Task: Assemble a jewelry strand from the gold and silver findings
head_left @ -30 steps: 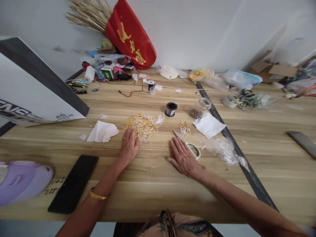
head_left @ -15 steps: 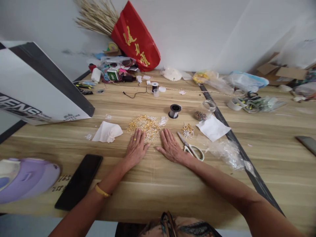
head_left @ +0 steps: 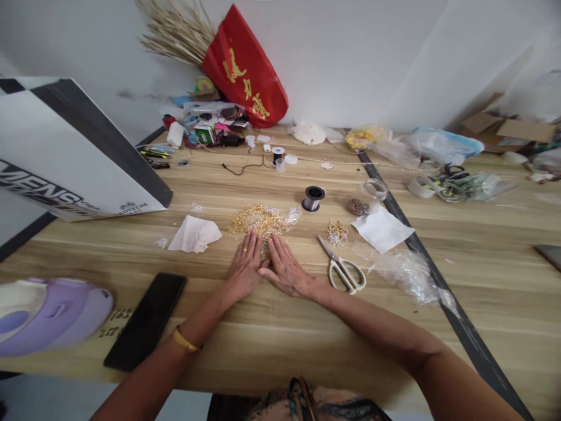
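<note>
A loose pile of small gold and silver pieces (head_left: 256,219), too fine to name singly, lies spread on the wooden table (head_left: 280,351). Flat at its near edge rests my left hand (head_left: 245,266), palm down with fingers stretched out. My right hand (head_left: 284,266) lies palm down beside it, fingers also stretched, and the two thumbs meet or overlap. Both hands' fingertips touch the near side of the pile. Whatever lies beneath the palms is hidden. To the right of my right hand are scissors (head_left: 346,272) with white handles and a smaller heap of gold and silver pieces (head_left: 337,234).
Behind the pile stands a spool of wire (head_left: 313,199), with a clear jar of beads (head_left: 366,199) lying to its right. White paper (head_left: 381,229) and clear plastic bags (head_left: 407,272) lie right. A tissue (head_left: 195,235), a black phone (head_left: 146,321) and a large box (head_left: 79,152) are left.
My right hand has slid left, away from the scissors, until it meets my left hand. The near part of the pile is drawn in between them. The view has shifted slightly.
</note>
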### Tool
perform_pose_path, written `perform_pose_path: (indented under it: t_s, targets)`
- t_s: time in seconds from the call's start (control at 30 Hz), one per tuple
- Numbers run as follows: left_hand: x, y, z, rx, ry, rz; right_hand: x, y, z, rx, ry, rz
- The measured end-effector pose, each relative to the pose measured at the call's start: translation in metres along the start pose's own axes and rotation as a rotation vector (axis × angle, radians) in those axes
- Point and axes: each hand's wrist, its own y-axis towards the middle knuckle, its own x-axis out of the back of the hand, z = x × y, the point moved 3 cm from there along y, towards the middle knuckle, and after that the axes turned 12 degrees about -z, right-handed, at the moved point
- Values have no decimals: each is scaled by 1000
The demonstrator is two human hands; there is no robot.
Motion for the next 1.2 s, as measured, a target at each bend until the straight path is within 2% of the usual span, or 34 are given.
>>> perform_pose_path:
  t_s: [0.23,0.33,0.63,0.8,0.93,1.07,1.2]
  targets:
    - [17,-3,9,9,15,-17,30,-48,0,57,-113,47]
    - [18,-4,6,-27,57,8,33,-57,0,93,-164,61]
    - [12,2,-2,-74,105,89,8,-21,9,167,-182,88]
    - [18,5,9,-18,-32,90,16,-15,8,170,-131,97]
    - [18,11,17,44,-100,70,24,-3,-3,118,-110,77]
    - [10,15,12,43,-128,99,16,11,-16,71,-148,81]
    - [5,14,1,27,-170,115,6,10,-15,107,-121,75]
